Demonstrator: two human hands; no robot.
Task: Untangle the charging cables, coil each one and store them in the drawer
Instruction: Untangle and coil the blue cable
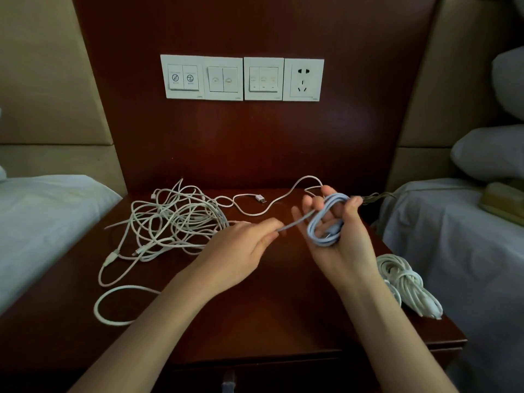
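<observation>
My right hand [341, 242] is raised above the dark wooden nightstand [272, 302], palm up, with a pale blue cable coil [326, 222] wound round its fingers. My left hand [243, 248] pinches the free end of that cable just left of the coil. A tangle of white cables [173, 222] lies on the back left of the top. One white cable with a USB plug [261, 198] trails across the back. Two coiled white cables [408, 285] lie at the right edge. The drawer front [255, 375] shows below the top, closed.
White-sheeted beds flank the nightstand on the left [42, 222] and right [459, 251], with pillows [487, 154] at the far right. A row of wall switches and a socket [242, 78] sits on the wooden panel behind. A loose white loop [113, 307] lies near the front left.
</observation>
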